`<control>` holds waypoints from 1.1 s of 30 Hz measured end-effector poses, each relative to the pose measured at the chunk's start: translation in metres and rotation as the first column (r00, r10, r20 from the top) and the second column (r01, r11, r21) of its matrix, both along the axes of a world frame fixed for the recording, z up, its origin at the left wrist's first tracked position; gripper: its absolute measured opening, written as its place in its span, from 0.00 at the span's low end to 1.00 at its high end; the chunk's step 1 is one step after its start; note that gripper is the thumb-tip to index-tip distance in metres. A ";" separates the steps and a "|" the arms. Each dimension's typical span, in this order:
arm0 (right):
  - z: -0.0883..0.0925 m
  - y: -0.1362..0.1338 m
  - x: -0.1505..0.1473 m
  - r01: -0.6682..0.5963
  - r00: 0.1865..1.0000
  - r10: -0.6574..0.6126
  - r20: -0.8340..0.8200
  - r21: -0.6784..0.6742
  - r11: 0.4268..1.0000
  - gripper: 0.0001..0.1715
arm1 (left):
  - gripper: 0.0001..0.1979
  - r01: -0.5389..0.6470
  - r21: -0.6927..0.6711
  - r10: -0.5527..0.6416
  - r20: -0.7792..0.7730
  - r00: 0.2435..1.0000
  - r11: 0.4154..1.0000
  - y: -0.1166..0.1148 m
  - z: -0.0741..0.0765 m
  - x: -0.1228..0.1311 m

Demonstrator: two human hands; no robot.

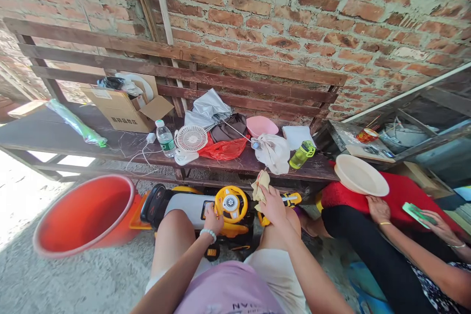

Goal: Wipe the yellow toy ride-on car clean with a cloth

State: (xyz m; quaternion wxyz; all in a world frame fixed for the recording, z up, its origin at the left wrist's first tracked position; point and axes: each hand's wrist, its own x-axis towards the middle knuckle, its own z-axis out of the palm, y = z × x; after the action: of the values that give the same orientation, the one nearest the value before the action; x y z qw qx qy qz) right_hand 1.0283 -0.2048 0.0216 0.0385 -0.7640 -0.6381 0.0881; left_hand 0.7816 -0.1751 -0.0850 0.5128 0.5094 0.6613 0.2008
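A yellow and black ride-on toy car with a grey-white top stands between my knees. My left hand, with a beaded bracelet at the wrist, is curled at the left rim of its yellow steering wheel. The fingertips are partly hidden. A crumpled pale-yellow cloth is gripped in my right hand, to the right of the wheel and above the car's front end.
Behind the car, a dark wooden bench carries a cardboard box, a water bottle, a fan, bags and a green bottle. A red tub stands left. At right, another person's hand touches a cream basin.
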 end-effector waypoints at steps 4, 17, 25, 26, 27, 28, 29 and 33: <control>-0.025 0.005 0.008 -0.025 1.000 0.025 -0.003 -0.096 0.995 0.33 | 0.38 0.367 0.274 -0.270 -0.334 0.903 0.889 -0.008 0.009 -0.003; -0.064 0.035 0.042 0.158 0.973 -0.158 -0.169 -0.017 0.987 0.25 | 0.37 0.740 0.060 -0.492 -0.710 0.504 0.670 -0.016 0.028 -0.005; -0.071 0.021 0.058 0.196 0.975 -0.189 0.118 -0.051 0.979 0.23 | 0.41 0.759 0.020 -0.506 -0.734 0.453 0.650 -0.017 0.024 -0.010; -0.072 0.019 0.055 0.199 0.973 -0.192 0.128 -0.044 0.979 0.22 | 0.43 0.763 0.007 -0.510 -0.740 0.439 0.647 -0.017 0.023 -0.009; -0.073 0.017 0.052 0.207 0.971 -0.200 0.131 -0.042 0.977 0.22 | 0.45 0.767 -0.005 -0.514 -0.745 0.425 0.642 -0.017 0.021 -0.008; -0.073 0.016 0.049 0.216 0.969 -0.209 0.130 -0.039 0.976 0.22 | 0.47 0.771 -0.016 -0.518 -0.749 0.412 0.636 -0.017 0.019 -0.007; -0.073 0.016 0.046 0.221 0.969 -0.215 0.125 -0.038 0.975 0.22 | 0.48 0.774 -0.026 -0.520 -0.754 0.401 0.633 -0.017 0.017 -0.006; -0.070 0.017 0.039 0.213 0.972 -0.207 0.108 -0.049 0.976 0.22 | 0.51 0.767 -0.029 -0.493 -0.781 0.382 0.641 -0.016 0.009 -0.005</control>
State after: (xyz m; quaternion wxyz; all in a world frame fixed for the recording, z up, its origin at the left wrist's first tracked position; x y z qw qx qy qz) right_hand 1.0676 -0.1880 -0.0480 -0.0083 -0.8316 -0.5517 0.0636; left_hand 0.7765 -0.1914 -0.0755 0.1439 0.8386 0.5103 -0.1247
